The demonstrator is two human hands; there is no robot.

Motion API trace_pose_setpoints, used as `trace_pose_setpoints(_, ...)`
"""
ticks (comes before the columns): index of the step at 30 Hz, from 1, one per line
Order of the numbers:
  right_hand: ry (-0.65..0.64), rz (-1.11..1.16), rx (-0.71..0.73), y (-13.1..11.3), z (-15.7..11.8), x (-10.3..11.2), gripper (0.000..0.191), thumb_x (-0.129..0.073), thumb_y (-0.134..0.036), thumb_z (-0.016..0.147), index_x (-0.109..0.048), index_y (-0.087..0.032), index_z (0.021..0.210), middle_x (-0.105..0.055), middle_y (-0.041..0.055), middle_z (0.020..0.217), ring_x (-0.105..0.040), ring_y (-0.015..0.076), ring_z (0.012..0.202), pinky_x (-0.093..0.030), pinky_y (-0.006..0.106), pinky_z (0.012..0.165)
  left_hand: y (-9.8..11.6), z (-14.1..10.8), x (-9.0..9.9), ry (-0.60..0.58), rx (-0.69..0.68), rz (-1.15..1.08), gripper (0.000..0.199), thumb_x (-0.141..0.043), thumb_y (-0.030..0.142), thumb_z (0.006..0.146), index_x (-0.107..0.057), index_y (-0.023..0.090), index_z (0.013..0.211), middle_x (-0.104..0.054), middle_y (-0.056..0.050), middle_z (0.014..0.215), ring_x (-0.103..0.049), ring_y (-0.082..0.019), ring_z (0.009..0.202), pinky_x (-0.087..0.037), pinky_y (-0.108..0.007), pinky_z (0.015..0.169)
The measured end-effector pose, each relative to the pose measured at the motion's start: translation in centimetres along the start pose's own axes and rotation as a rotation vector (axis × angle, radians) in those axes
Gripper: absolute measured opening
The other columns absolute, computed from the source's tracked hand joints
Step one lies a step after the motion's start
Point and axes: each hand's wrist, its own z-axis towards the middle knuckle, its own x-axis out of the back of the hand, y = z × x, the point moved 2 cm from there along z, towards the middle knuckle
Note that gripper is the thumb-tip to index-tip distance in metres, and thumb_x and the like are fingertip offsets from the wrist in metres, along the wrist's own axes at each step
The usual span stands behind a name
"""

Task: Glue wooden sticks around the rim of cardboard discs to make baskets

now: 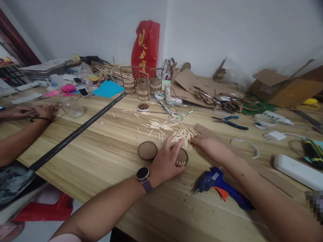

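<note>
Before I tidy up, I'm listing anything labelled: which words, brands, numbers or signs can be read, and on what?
"力": middle gold character on the red bag; those above and below are too stylised to read surely.
White label on the hot glue gun: too small to read.
Smartwatch: dark face, nothing readable.

On the worktop [99, 162], two cups [147, 150] lie side by side at the near middle, and loose sticks [185, 135] are spread on their far side. The glue gun [227, 189] lies near right, the pliers [225, 119] farther behind it. Three baskets [143, 92] stand far, before a bag [147, 44].
</note>
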Motion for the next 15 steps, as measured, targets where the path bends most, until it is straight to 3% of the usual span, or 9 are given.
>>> trace_pose_setpoints(4,-0.067,-0.053,-0.009,0.1,0.1,-0.8,0.024,-0.043,-0.012,0.090,-0.066,-0.017,0.087,-0.070,0.0103,0.089,-0.065,0.0223,0.085,-0.045,0.028,0.072,-0.1,0.0,-0.1,0.014,-0.006,-0.008,0.096,-0.077,0.018,0.065,-0.024,0.028,0.145,-0.017,-0.014,0.149,-0.033,-0.035,0.135,-0.039,-0.049,0.106)
trace_pose_setpoints(9,-0.057,-0.076,-0.110,0.8,-0.6,-1.2,0.025,-0.041,-0.014,0.091,-0.061,-0.013,0.105,-0.069,0.0163,0.097,-0.065,0.0250,0.084,-0.044,0.031,0.071,-0.1,-0.1,-0.1,0.011,-0.002,-0.020,0.097,-0.077,0.018,0.065,-0.023,0.031,0.145,-0.017,-0.013,0.149,-0.033,-0.036,0.135,-0.040,-0.051,0.105)
trace_pose_setpoints(15,-0.034,-0.005,-0.216,0.9,-0.7,-1.3,0.017,-0.043,-0.017,0.089,-0.059,-0.018,0.094,-0.070,0.0093,0.085,-0.064,0.0203,0.074,-0.041,0.027,0.063,0.1,0.0,0.0,0.012,0.000,0.001,0.096,-0.077,0.018,0.066,-0.024,0.029,0.145,-0.019,-0.013,0.148,-0.033,-0.035,0.135,-0.039,-0.049,0.106)
